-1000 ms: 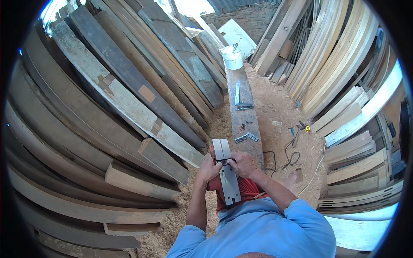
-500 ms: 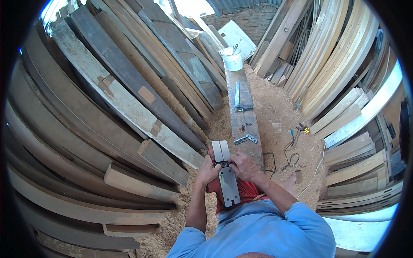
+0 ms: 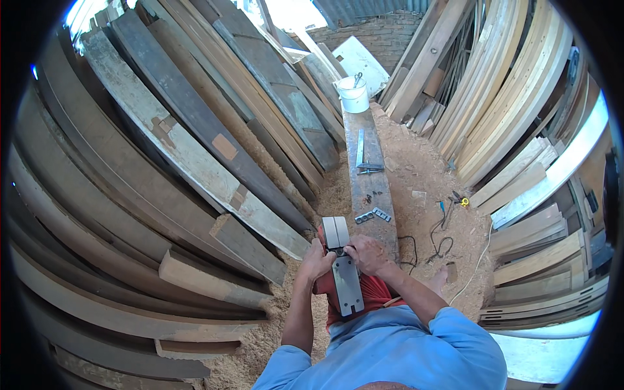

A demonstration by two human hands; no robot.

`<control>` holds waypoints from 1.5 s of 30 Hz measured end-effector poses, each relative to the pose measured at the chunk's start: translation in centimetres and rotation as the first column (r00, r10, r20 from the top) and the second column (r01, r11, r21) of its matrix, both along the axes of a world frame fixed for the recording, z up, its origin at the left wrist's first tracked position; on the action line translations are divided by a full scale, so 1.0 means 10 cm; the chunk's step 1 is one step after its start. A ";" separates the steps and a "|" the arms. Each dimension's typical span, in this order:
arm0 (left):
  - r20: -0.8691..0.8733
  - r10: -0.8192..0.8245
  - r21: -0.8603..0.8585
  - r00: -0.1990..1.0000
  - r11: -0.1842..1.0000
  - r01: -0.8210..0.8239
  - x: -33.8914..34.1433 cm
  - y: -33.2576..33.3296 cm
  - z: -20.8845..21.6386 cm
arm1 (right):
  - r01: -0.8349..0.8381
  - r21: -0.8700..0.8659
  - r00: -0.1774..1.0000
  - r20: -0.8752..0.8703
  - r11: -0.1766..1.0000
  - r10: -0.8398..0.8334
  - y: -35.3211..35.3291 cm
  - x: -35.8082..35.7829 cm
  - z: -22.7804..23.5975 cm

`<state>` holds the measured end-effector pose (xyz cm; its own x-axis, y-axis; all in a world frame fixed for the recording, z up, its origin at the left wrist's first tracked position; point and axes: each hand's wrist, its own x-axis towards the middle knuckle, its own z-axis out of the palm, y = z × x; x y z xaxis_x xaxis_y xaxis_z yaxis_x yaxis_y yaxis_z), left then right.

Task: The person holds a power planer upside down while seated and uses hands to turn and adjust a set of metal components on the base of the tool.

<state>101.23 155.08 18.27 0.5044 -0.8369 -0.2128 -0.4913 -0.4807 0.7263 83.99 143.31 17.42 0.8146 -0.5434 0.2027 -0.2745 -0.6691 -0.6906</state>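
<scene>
An electric hand planer (image 3: pixel 348 289) with a red body lies sole up in my lap, its grey metal sole plates facing me. My left hand (image 3: pixel 316 262) wraps its left side, thumb pressed near the gap where the dark cutter drum sits. On the other side my right hand (image 3: pixel 368 255) has its fingers bent at that same gap; whether a small part is between them is hidden. Just past the planer, small metal pieces (image 3: pixel 373 215) lie on a long wooden bench (image 3: pixel 374 188), with a few dark screws or bits (image 3: pixel 369 197) beyond them.
Farther along the bench lie a metal square (image 3: pixel 361 156) and a white bucket (image 3: pixel 354 97). A dark cable (image 3: pixel 441 244) and pliers-like tools (image 3: pixel 460 200) rest on the sawdust floor at right. Leaning boards (image 3: pixel 195 156) crowd the left; stacked planks (image 3: pixel 513 84) line the right.
The view has shifted slightly. Both hands stay at the planer's cutter gap, with only slight finger movement.
</scene>
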 end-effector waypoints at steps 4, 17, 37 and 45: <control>0.004 -0.019 0.000 1.000 1.000 0.019 0.02 0.02 0.01 | -0.068 -0.056 0.995 0.063 0.996 0.072 -0.02 -0.02 -0.03; 0.007 -0.002 -0.014 1.000 1.000 0.002 0.02 0.00 -0.01 | 0.061 0.005 0.990 -0.126 0.998 -0.060 0.00 0.01 0.03; -0.019 -0.066 -0.148 0.998 0.987 0.063 0.24 -0.02 -0.64 | 0.030 -0.019 1.000 -0.010 0.999 -0.030 0.01 -0.03 -0.05; 0.027 -0.060 -0.099 0.998 0.993 0.062 0.17 0.00 -0.39 | 0.035 0.009 0.999 -0.027 0.999 -0.035 -0.01 -0.01 -0.15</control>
<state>102.98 155.05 14.33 0.4554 -0.8828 -0.1150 -0.5351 -0.3747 0.7571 83.91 143.25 15.89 0.8000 -0.5738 0.1753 -0.3167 -0.6519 -0.6890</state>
